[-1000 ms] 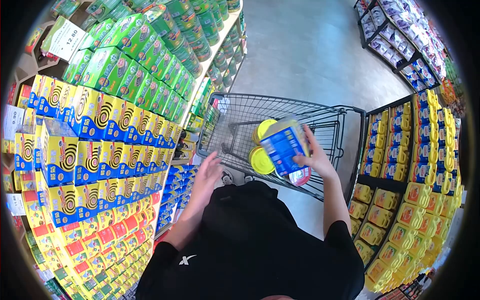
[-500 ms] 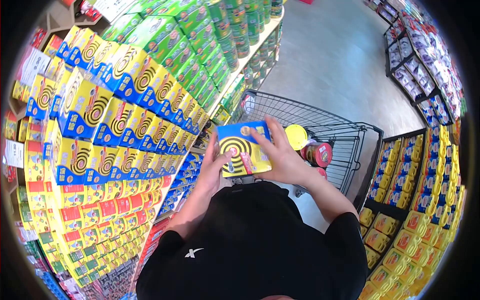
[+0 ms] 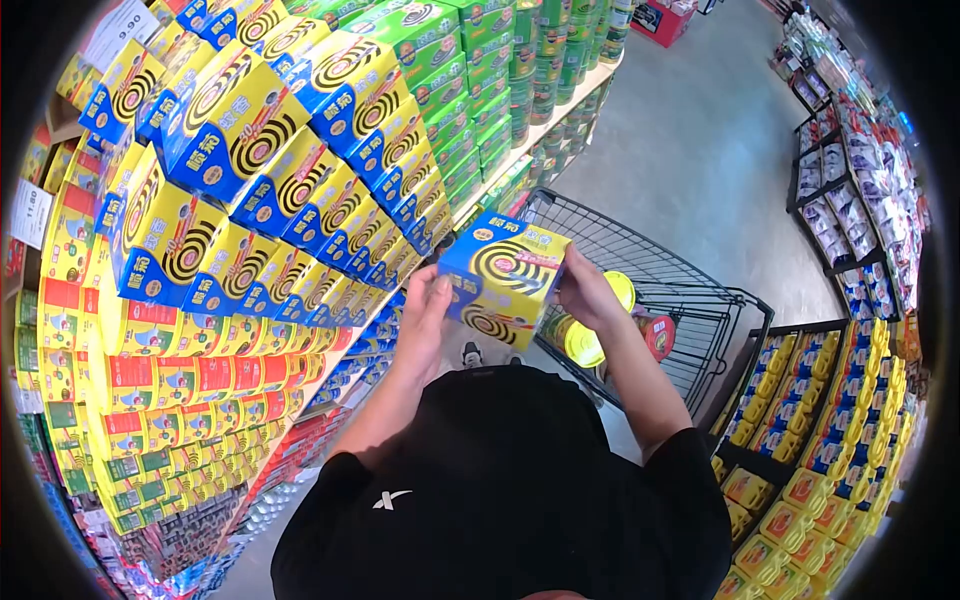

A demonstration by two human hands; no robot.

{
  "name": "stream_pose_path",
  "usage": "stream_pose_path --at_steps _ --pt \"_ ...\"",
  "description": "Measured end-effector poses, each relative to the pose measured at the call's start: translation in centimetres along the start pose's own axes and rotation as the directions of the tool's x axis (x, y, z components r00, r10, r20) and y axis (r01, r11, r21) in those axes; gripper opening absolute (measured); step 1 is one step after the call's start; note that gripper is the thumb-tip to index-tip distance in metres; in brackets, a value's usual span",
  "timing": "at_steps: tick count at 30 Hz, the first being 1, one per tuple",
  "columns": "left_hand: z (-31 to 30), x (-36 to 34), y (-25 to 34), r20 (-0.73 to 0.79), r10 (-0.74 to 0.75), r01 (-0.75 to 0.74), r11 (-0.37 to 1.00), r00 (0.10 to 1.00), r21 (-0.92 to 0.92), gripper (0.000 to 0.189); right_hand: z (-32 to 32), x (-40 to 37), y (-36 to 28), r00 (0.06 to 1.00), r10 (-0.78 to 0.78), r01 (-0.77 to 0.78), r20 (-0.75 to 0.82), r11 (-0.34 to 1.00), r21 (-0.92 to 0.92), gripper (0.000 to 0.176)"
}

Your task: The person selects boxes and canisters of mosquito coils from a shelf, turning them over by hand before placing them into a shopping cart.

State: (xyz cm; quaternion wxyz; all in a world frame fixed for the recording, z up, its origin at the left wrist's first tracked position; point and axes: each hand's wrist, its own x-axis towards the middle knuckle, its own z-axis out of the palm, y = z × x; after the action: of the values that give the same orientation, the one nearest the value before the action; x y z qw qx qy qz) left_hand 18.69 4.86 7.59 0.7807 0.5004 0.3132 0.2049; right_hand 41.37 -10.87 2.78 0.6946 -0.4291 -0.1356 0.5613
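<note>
Between both hands I hold a blue and yellow box of mosquito coils [image 3: 505, 268], with black spirals printed on two visible faces. My left hand [image 3: 428, 305] grips its left side, thumb pressed on the face. On the opposite side my right hand [image 3: 590, 290] is closed around the edge, its fingers partly hidden behind the box. The box is tilted, and it sits in front of a black wire shopping cart [image 3: 660, 255]. Inside the cart are yellow-lidded containers [image 3: 583, 345] and a red-lidded jar [image 3: 658, 336], partly covered by my right hand and forearm.
At left, a tall display holds stacked matching coil boxes [image 3: 245, 130], with green boxes [image 3: 430, 50] and green cans [image 3: 555, 50] beyond. Racks of yellow bottles [image 3: 800, 500] stand at right. The grey aisle floor [image 3: 690, 130] runs ahead past another shelf [image 3: 850, 190].
The box has turned in my hands, so a second printed face now shows. My right hand has shifted from across the front to the right side. The view has moved relative to the shelves.
</note>
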Motion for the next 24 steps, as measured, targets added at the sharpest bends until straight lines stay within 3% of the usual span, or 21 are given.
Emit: stream_pose_path --at_steps 2,5,11,14,17,20,21,24 --pt "0.0 -0.5 1.3 0.038 -0.064 0.067 0.992 0.997 -0.110 0.037 0.4 0.4 -0.7 0.995 0.057 -0.061 0.085 0.997 0.037 0.063" --pt "-0.4 -0.4 1.4 0.065 -0.073 0.081 0.988 0.995 -0.130 0.043 1.1 1.0 -1.0 0.984 0.094 -0.102 0.153 0.994 0.044 0.067" --pt "1.1 -0.2 3.6 0.002 -0.141 0.137 0.954 0.990 -0.265 0.058 1.9 1.6 -1.0 0.981 0.155 -0.149 0.113 0.987 -0.066 0.068" --pt "0.0 0.7 2.7 0.037 -0.110 0.116 0.973 0.993 -0.202 0.057 2.2 1.4 -0.9 0.986 0.130 -0.113 0.108 0.982 -0.153 0.067" --pt "0.0 1.0 2.8 0.014 -0.102 0.102 0.956 0.995 -0.274 0.052 4.4 0.1 -1.6 0.997 0.067 -0.060 0.033 0.982 -0.181 0.065" --pt "-0.3 1.4 1.9 -0.055 -0.158 0.130 0.929 0.986 -0.345 0.052 6.6 -1.3 -1.9 0.960 -0.230 0.127 -0.157 0.864 -0.488 0.066" --pt "-0.2 1.6 2.0 -0.067 -0.146 0.115 0.933 0.987 -0.340 0.055 8.1 -2.7 -3.1 0.960 -0.242 0.144 -0.142 0.860 -0.490 0.075" --pt "0.4 1.6 1.9 -0.101 -0.082 0.050 0.956 0.991 -0.288 0.063 6.4 -2.5 0.2 0.898 -0.417 0.400 0.141 0.642 -0.654 0.084"
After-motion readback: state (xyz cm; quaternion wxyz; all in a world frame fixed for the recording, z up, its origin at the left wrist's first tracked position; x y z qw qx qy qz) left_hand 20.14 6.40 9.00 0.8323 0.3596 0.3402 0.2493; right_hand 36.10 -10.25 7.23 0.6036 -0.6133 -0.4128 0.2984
